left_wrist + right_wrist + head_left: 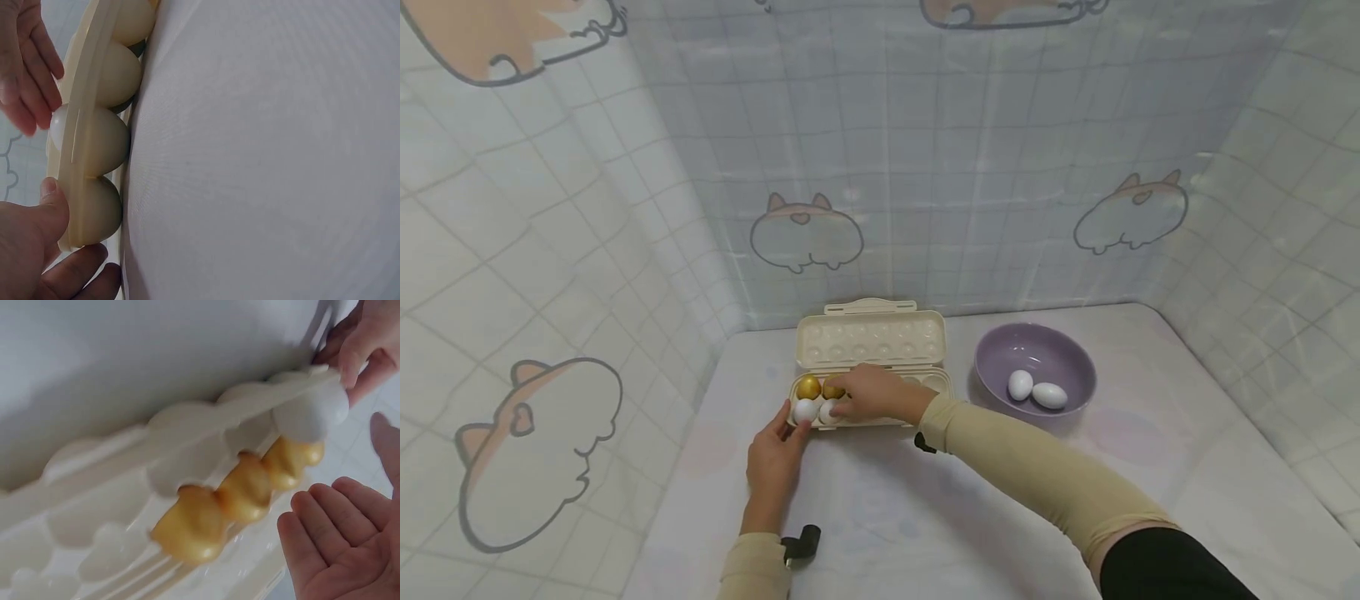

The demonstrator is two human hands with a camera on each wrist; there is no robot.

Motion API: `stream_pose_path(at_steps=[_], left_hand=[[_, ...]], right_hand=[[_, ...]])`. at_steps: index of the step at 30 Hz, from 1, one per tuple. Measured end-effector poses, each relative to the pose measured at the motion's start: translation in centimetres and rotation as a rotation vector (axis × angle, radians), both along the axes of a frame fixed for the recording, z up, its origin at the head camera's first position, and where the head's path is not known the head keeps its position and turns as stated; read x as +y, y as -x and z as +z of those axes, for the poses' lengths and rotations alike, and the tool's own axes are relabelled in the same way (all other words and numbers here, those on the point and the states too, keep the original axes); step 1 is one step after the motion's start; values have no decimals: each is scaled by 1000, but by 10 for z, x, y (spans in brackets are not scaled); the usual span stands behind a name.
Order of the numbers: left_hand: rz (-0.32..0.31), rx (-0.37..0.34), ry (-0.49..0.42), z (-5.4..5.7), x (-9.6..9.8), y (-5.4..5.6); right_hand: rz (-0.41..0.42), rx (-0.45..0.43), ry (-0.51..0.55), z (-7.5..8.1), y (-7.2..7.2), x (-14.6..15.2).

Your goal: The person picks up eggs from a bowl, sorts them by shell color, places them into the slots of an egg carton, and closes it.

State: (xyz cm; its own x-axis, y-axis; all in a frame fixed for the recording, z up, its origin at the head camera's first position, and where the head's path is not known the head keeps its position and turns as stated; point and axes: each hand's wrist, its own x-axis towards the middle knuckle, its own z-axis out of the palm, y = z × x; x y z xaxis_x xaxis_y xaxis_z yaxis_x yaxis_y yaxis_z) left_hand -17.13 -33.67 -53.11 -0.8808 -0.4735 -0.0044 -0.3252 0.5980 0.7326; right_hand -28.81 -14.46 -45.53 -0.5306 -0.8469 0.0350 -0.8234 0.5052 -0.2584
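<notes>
Student: Which step is shown?

Tutor: The filling of the egg carton (871, 340), set on the worktop (880, 542) with its lid laid back, is judged to be in hand. At the left end, gold eggs (808, 387) are seated in the row beside the lid and white eggs (805, 409) in the near row. The seating of a white egg is judged to be all but finished.

Student: What is called for next?

Tutor: Two loose white eggs (1049, 395) are held in the purple bowl (1033, 340), to the right of the carton. The fetching of one, and its lowering into a bare cup, would probably be called for.

Student: How is each grip placed?

Tutor: The carton's near left corner is held in the left grip (772, 462), the thumb being set against the rim and the fingers curled about the end. The right grip (874, 393) is held wide at the carton, near the white eggs, with fingers extended and thumb apart; nothing is seen within it. Whether an egg is touched cannot be told.
</notes>
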Motion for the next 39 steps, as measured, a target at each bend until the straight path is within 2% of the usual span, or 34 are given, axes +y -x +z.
stream_pose_path(at_steps=[8,14,22,27,33,35,39], left_hand=[[5,4,-10,-1,-1,0],[9,-11,-28,-3,-2,1],[22,-32,-34,-3,-5,2],[31,-17,-15,-5,-6,3],[1,-11,6,-8,-6,7],[-4,-15,10,-8,-6,8],[-3,-15,18,-7,-4,9]], right_hand=[[-105,-48,9,15,7,25],[-175,-130,0,27,15,50],[-246,-29,17,34,40,104],[-328,-53,2,38,53,144],[-438,-60,-40,34,63,199],[-457,-47,-53,28,65,220],[-500,-78,-81,15,65,259]])
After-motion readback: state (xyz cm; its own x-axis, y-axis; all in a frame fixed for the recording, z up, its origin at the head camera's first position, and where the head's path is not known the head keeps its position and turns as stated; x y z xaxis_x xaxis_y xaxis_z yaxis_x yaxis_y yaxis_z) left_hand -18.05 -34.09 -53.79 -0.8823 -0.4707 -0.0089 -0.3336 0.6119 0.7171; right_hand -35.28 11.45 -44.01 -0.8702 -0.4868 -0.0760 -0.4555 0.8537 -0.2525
